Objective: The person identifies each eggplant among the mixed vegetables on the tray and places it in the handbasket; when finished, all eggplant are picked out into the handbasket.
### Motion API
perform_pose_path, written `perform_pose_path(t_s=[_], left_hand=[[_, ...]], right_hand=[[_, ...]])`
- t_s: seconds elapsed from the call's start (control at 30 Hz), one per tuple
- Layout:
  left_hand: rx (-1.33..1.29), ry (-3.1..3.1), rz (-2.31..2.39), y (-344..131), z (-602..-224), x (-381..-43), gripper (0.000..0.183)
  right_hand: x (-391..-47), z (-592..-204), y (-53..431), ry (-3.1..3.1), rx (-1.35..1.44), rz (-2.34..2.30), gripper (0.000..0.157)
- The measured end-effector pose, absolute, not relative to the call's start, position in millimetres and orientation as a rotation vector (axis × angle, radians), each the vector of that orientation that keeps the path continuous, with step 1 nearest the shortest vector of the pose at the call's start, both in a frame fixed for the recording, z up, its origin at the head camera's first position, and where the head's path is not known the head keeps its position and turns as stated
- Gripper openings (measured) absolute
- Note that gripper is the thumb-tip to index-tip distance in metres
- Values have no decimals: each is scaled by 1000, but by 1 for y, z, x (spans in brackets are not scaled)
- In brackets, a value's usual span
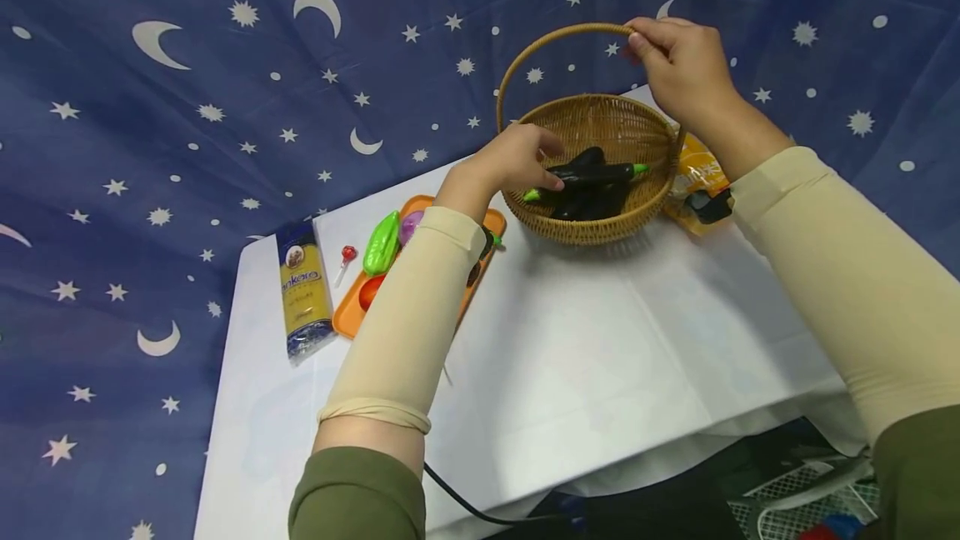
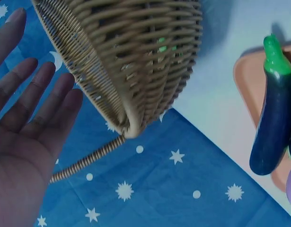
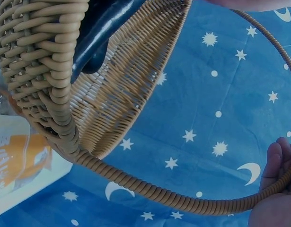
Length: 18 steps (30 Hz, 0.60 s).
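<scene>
My right hand (image 1: 690, 65) grips the arched handle (image 1: 562, 36) of a wicker basket (image 1: 592, 230) near its top right. In the right wrist view, the fingers (image 3: 273, 163) wrap around that handle. Dark toy eggplants (image 1: 600, 176) with green stem ends lie crossed inside the basket. My left hand (image 1: 517, 158) reaches over the basket's left rim, its thumb close above the eggplants. Seen in the left wrist view, that hand (image 2: 27, 123) has its fingers spread and fairly straight, with nothing held in the palm.
Left of the basket lies an orange tray (image 1: 347, 319) with a green toy vegetable (image 1: 382, 244), a red one (image 1: 370, 292) and another eggplant (image 2: 273, 118). A lollipop (image 1: 348, 255) and a pasta packet (image 1: 303, 286) lie further left. An orange-yellow bag (image 1: 699, 169) sits behind the basket's right side.
</scene>
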<state>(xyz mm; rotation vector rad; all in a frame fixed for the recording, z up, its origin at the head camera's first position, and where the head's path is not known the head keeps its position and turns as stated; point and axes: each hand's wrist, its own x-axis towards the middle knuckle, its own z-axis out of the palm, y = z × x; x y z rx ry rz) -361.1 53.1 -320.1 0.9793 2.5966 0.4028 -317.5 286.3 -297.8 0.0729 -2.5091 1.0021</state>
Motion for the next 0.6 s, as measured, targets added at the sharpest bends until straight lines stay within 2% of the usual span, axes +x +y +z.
perform_pose_path(t_s=[0.6], left_hand=[[930, 2663, 525, 6, -287, -354, 61]], right_hand=[[-321, -299, 288, -2502, 74, 1012, 47]])
